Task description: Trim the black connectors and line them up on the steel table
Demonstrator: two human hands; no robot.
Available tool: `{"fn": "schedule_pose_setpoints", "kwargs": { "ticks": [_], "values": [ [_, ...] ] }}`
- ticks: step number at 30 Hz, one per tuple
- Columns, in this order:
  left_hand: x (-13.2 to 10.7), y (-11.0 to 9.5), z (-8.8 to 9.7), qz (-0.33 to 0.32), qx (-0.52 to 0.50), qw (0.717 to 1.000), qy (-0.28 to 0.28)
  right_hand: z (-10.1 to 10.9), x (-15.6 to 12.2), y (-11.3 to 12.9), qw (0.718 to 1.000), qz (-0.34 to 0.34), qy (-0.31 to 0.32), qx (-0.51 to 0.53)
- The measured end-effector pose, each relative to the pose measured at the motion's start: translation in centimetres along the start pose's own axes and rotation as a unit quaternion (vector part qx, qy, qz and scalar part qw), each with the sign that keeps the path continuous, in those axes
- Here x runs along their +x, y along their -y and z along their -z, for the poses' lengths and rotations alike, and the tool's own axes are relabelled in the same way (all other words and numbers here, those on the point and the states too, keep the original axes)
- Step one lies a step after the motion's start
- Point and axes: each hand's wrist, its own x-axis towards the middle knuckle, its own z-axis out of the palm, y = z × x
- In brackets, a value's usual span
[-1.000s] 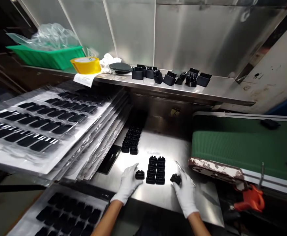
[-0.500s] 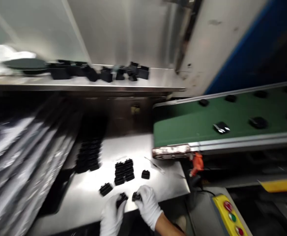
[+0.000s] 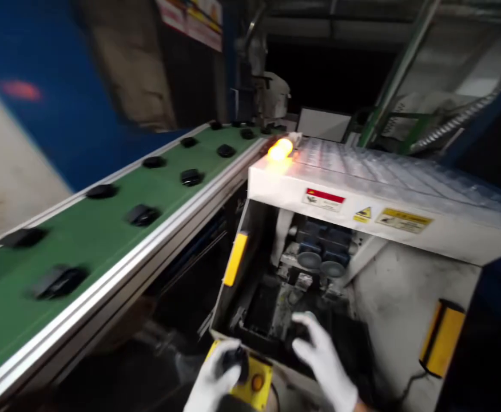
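My left hand (image 3: 214, 380), in a white glove, is at the bottom middle, over a yellow control box (image 3: 257, 382). Its fingers are closed on a small black plastic part (image 3: 234, 357). My right hand (image 3: 321, 357), also gloved, reaches into the dark opening (image 3: 276, 297) in the side of a white machine housing (image 3: 388, 286). Its fingers curl around something dark that motion blur keeps me from making out. The two hands are about a hand's width apart.
A green conveyor belt (image 3: 104, 229) runs from the lower left up to the middle, carrying several black parts (image 3: 142, 215). An orange lamp (image 3: 279, 151) glows on the machine's top corner. Warning labels (image 3: 364, 214) and yellow guards (image 3: 234, 258) mark the housing. A blue wall (image 3: 62, 86) stands behind the belt.
The view has swung right, away from the steel table and its rows of black parts. Both hands left the table and now sit at the control box and the machine opening.
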Motion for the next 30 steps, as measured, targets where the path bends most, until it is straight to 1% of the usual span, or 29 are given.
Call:
{"fn": "schedule_pose_setpoints", "kwargs": {
  "ticks": [1, 2, 3, 4, 5, 6, 7, 8, 10, 13, 15, 17, 19, 21, 22, 24, 26, 27, 28, 29, 30],
  "values": [
    [3.5, -1.7, -3.3, -0.031, 0.026, 0.998, 0.043, 3.7, 1.9, 0.7, 0.994, 0.034, -0.078, -0.065],
    [6.8, -3.3, -6.6, -0.061, 0.042, 0.995, 0.067, 6.8, 3.6, 1.1, 0.982, 0.062, -0.14, -0.107],
    [9.8, -4.5, -9.6, -0.086, 0.044, 0.99, 0.103, 9.4, 5.2, 1.2, 0.969, 0.089, -0.187, -0.138],
    [12.3, -5.4, -12.3, -0.106, 0.043, 0.983, 0.143, 11.3, 6.6, 0.9, 0.958, 0.114, -0.212, -0.157],
    [14.5, -6.0, -14.6, -0.119, 0.042, 0.977, 0.172, 12.6, 7.8, 0.4, 0.951, 0.138, -0.219, -0.171],
    [16.3, -6.2, -16.5, -0.125, 0.042, 0.971, 0.198, 13.3, 8.8, -0.2, 0.947, 0.157, -0.213, -0.182],
    [17.7, -6.2, -17.8, -0.125, 0.045, 0.967, 0.215, 13.6, 9.5, -0.8, 0.946, 0.169, -0.201, -0.188],
    [18.7, -5.9, -18.7, -0.122, 0.051, 0.966, 0.224, 13.6, 10.0, -1.3, 0.947, 0.175, -0.19, -0.19],
    [19.9, -5.1, -19.4, -0.112, 0.059, 0.965, 0.23, 13.3, 10.4, -2.0, 0.947, 0.185, -0.178, -0.193],
    [20.3, -4.1, -18.9, -0.102, 0.067, 0.967, 0.224, 13.1, 10.3, -2.4, 0.936, 0.22, -0.163, -0.222],
    [20.3, -3.7, -18.6, -0.107, 0.08, 0.966, 0.223, 13.3, 10.2, -2.8, 0.924, 0.25, -0.158, -0.244],
    [20.4, -3.6, -18.5, -0.123, 0.097, 0.962, 0.226, 13.4, 10.3, -3.6, 0.912, 0.271, -0.163, -0.262],
    [20.5, -3.7, -18.6, -0.143, 0.106, 0.954, 0.242, 13.5, 10.4, -4.6, 0.905, 0.278, -0.171, -0.274],
    [20.6, -3.9, -18.8, -0.16, 0.1, 0.946, 0.264, 13.7, 10.2, -5.0, 0.904, 0.275, -0.171, -0.28],
    [20.5, -4.1, -18.9, -0.166, 0.096, 0.943, 0.271, 13.8, 10.0, -4.8, 0.904, 0.272, -0.169, -0.282],
    [20.1, -4.4, -19.1, -0.167, 0.091, 0.945, 0.265, 13.8, 9.7, -3.2, 0.901, 0.269, -0.165, -0.299],
    [19.6, -4.8, -19.3, -0.128, 0.061, 0.96, 0.24, 13.2, 10.1, 0.0, 0.892, 0.266, -0.175, -0.322],
    [19.3, -4.9, -19.4, -0.1, 0.038, 0.967, 0.229, 12.5, 10.7, 1.9, 0.892, 0.257, -0.17, -0.33],
    [19.1, -5.0, -19.5, -0.074, 0.013, 0.972, 0.221, 11.5, 11.6, 3.8, 0.896, 0.237, -0.153, -0.343],
    [19.0, -5.0, -19.7, -0.049, -0.013, 0.976, 0.213, 10.2, 12.8, 5.6, 0.907, 0.201, -0.108, -0.355],
    [19.0, -4.8, -19.9, -0.03, -0.034, 0.978, 0.205, 8.7, 14.2, 7.1, 0.913, 0.151, -0.036, -0.378]
  ]
}}
